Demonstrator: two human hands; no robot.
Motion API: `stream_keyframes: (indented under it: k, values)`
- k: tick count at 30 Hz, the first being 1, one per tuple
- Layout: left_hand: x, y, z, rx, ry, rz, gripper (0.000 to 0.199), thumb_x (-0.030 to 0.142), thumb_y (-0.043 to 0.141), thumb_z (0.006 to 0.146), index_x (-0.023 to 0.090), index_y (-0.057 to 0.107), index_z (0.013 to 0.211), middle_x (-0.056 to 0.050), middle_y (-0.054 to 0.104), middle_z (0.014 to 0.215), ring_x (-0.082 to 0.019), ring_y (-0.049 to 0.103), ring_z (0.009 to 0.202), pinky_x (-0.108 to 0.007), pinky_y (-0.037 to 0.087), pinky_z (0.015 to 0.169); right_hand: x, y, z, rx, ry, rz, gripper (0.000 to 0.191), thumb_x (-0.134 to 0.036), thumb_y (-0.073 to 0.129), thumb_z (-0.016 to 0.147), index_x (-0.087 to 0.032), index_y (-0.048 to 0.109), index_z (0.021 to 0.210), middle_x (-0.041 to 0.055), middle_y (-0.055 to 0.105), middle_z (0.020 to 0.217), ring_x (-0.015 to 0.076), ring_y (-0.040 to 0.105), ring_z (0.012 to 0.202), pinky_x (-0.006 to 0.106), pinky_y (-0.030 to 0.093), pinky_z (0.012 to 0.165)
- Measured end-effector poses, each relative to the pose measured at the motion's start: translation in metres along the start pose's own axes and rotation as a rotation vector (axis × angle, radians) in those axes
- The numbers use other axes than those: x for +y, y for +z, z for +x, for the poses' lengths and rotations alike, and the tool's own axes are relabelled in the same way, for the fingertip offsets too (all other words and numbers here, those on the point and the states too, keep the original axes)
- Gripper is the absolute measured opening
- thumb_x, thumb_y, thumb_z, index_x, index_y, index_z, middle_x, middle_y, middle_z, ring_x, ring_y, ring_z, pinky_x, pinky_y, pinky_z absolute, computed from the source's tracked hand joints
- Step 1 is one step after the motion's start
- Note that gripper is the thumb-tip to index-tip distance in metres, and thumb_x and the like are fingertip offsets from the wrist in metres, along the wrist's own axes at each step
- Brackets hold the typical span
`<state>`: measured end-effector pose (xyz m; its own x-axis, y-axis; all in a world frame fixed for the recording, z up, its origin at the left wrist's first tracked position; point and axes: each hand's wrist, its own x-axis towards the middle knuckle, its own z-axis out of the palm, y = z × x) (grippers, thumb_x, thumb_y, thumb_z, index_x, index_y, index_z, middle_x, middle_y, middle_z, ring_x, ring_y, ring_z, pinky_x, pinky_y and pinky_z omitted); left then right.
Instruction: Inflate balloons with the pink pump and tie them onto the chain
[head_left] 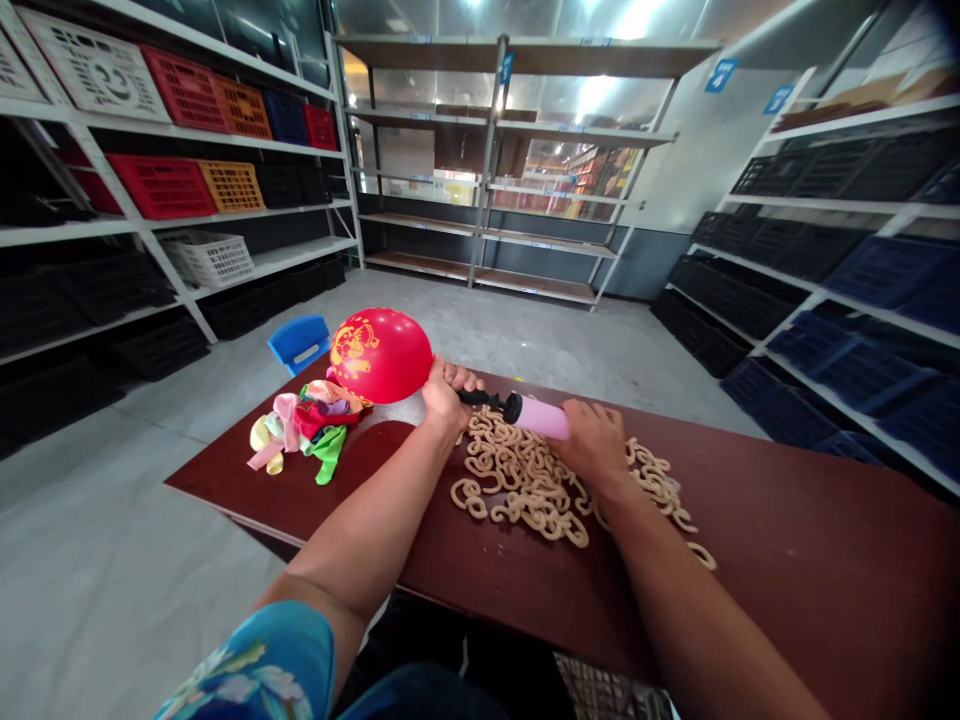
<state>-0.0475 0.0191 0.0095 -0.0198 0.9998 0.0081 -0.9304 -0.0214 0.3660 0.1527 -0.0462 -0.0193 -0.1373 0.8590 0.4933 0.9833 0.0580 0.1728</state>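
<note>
A red inflated balloon with a yellow printed picture sits at the far left part of the table. My left hand is closed round the balloon's neck, at the black nozzle end of a hand balloon pump. The pump's pink barrel runs to the right, where my right hand grips its far end. Below the pump lies a spread pile of tan curled pieces, which look like ring snacks. Left of my left hand is a heap of limp coloured balloons.
The dark red table extends to the right. A blue chair stands beyond its left corner. Shelves with crates, including a red crate, line the left; dark bins fill the right rack. A metal rack stands at the back.
</note>
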Motion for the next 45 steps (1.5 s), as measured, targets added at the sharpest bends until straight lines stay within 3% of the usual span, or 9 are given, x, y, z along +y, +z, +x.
stream_keyframes:
  k: [3, 6, 11, 16, 20, 29, 32, 39, 45]
  values:
    - [-0.008, 0.005, -0.006, -0.015, -0.03, 0.004, 0.044, 0.036, 0.043, 0.085, 0.02, 0.015, 0.055, 0.006, 0.017, 0.042, -0.009, 0.029, 0.036, -0.027, 0.033, 0.045, -0.006, -0.001, 0.0, 0.015, -0.027, 0.011, 0.024, -0.04, 0.051, 0.076, -0.018, 0.051, 0.085, 0.0061, 0.06, 0.082, 0.0204, 0.046, 0.08, 0.032, 0.021, 0.074]
    - [-0.003, 0.007, -0.004, -0.019, -0.016, 0.015, 0.045, 0.038, 0.044, 0.084, 0.02, 0.015, 0.056, 0.006, 0.017, 0.042, -0.009, 0.03, 0.036, -0.027, 0.033, 0.046, -0.005, 0.0, 0.001, 0.034, -0.029, 0.029, 0.024, -0.039, 0.051, 0.076, -0.018, 0.052, 0.086, 0.006, 0.06, 0.081, 0.0203, 0.047, 0.08, 0.032, 0.021, 0.074]
    - [0.03, 0.003, 0.01, 0.026, 0.067, 0.02, 0.045, 0.038, 0.044, 0.084, 0.02, 0.014, 0.057, 0.007, 0.016, 0.042, -0.009, 0.028, 0.035, -0.026, 0.033, 0.046, 0.018, 0.0, 0.001, 0.077, 0.035, 0.026, 0.025, -0.032, 0.053, 0.074, -0.019, 0.053, 0.095, 0.006, 0.061, 0.087, 0.0206, 0.048, 0.084, 0.032, 0.022, 0.078]
    - [0.057, -0.005, 0.02, 0.045, 0.141, -0.013, 0.043, 0.035, 0.043, 0.085, 0.02, 0.014, 0.057, 0.008, 0.015, 0.042, -0.008, 0.026, 0.034, -0.026, 0.033, 0.045, 0.033, 0.002, -0.001, 0.071, 0.111, -0.021, 0.023, -0.03, 0.053, 0.072, -0.018, 0.053, 0.091, 0.0057, 0.061, 0.085, 0.0206, 0.048, 0.083, 0.033, 0.021, 0.078]
    - [0.049, -0.007, 0.018, 0.018, 0.12, -0.024, 0.042, 0.034, 0.044, 0.085, 0.02, 0.015, 0.057, 0.007, 0.017, 0.042, -0.008, 0.027, 0.035, -0.026, 0.033, 0.045, 0.023, 0.001, 0.0, 0.06, 0.089, -0.032, 0.021, -0.031, 0.052, 0.073, -0.017, 0.052, 0.088, 0.0066, 0.06, 0.083, 0.0207, 0.047, 0.082, 0.033, 0.021, 0.077]
    - [-0.003, 0.009, -0.009, 0.005, -0.02, 0.007, 0.043, 0.035, 0.041, 0.086, 0.019, 0.014, 0.056, 0.006, 0.018, 0.041, -0.009, 0.028, 0.036, -0.027, 0.033, 0.045, -0.009, -0.008, 0.0, 0.025, -0.028, 0.038, 0.023, -0.04, 0.048, 0.078, -0.017, 0.051, 0.085, 0.0064, 0.06, 0.081, 0.0197, 0.047, 0.078, 0.031, 0.021, 0.071]
    - [0.002, 0.01, -0.006, 0.029, -0.01, 0.028, 0.044, 0.037, 0.042, 0.085, 0.019, 0.014, 0.056, 0.006, 0.018, 0.042, -0.009, 0.028, 0.036, -0.026, 0.033, 0.045, -0.008, -0.006, 0.001, 0.018, -0.029, 0.055, 0.024, -0.04, 0.048, 0.079, -0.018, 0.052, 0.086, 0.0062, 0.06, 0.081, 0.0197, 0.047, 0.079, 0.031, 0.021, 0.071]
    - [0.045, -0.007, 0.017, 0.08, 0.115, 0.02, 0.042, 0.032, 0.043, 0.084, 0.02, 0.014, 0.057, 0.007, 0.017, 0.042, -0.009, 0.026, 0.035, -0.026, 0.032, 0.045, 0.026, 0.004, 0.0, 0.018, 0.078, 0.017, 0.023, -0.03, 0.055, 0.071, -0.02, 0.053, 0.092, 0.0054, 0.062, 0.089, 0.0208, 0.049, 0.086, 0.033, 0.021, 0.079]
    - [0.041, -0.012, 0.017, 0.056, 0.107, 0.004, 0.04, 0.031, 0.041, 0.085, 0.02, 0.013, 0.058, 0.007, 0.017, 0.043, -0.008, 0.026, 0.035, -0.025, 0.032, 0.045, 0.029, 0.004, -0.003, 0.019, 0.1, -0.03, 0.022, -0.028, 0.053, 0.071, -0.019, 0.051, 0.091, 0.006, 0.062, 0.088, 0.0214, 0.049, 0.085, 0.034, 0.02, 0.077]
